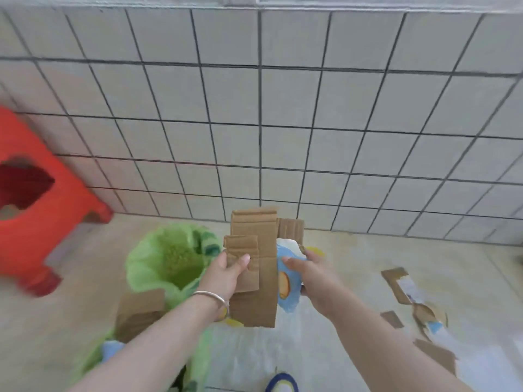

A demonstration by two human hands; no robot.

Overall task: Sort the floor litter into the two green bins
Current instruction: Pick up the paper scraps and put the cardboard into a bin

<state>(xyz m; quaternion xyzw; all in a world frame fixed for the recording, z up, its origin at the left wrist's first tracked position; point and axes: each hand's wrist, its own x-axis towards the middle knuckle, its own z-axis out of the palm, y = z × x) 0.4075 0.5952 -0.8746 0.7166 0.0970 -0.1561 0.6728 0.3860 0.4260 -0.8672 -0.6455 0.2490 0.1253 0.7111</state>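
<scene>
Grey tiled wall (283,108) fills the upper view; pale floor (325,349) below. Red plastic stool (31,199) stands at left against the wall. Two green-lined bins at lower left: far bin (169,261) open, liner visible, looks nearly empty inside; near bin (93,360) already holds a cardboard slab (140,309) and something pale blue. Judgement: sorting is under way, part done. Left hand (223,274) is closed on a stack of cardboard strips (254,267), thumb on the front face, held upright just right of the far bin. Right hand (308,275) is clasped around a blue-and-white wrapper (287,281), touching the cardboard's right edge; a yellow-orange printed motif shows, but no lettering is readable. Left on the floor at right: torn cardboard with a white label (402,284), text too blurred to read, a small brown scrap (392,319), further torn pieces (430,318) and a larger piece (437,355). No brand legible anywhere.
</scene>
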